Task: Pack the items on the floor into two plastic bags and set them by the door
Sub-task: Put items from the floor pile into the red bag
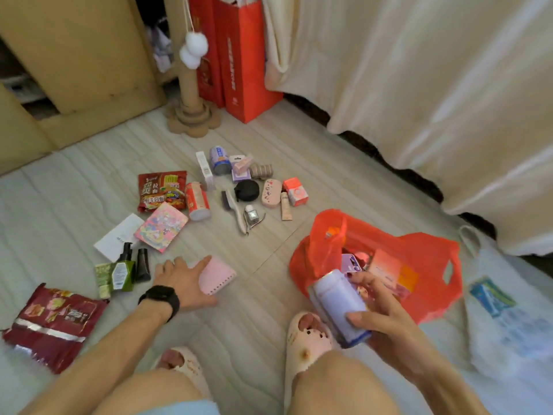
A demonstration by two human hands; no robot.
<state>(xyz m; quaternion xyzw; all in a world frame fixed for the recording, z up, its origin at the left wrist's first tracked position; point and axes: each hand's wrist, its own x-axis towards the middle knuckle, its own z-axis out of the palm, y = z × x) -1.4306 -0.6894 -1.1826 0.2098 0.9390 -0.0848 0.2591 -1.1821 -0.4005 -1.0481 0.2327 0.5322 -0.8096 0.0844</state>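
Observation:
My right hand (pixel 386 307) grips a pale lavender can (pixel 336 307) just in front of the open red plastic bag (pixel 425 265), which holds a pink box and a purple packet. My left hand (pixel 182 280), a black watch on its wrist, holds a pink notebook (pixel 217 274) low on the floor. A white plastic bag (pixel 508 319) lies flat at the right. Spread over the floor are a red noodle packet (pixel 161 190), a red can (pixel 197 200), a second lavender can (pixel 220 160), a brush (pixel 233 208), a black pouch (pixel 247 190) and several small boxes.
A dark red snack bag (pixel 51 322) lies at lower left, green and black bottles (pixel 122 272) beside it. A cardboard post (pixel 190 94) and red gift bags (pixel 242 61) stand at the back, a cream curtain (pixel 419 85) at the right. My slippered feet (pixel 308 333) are below.

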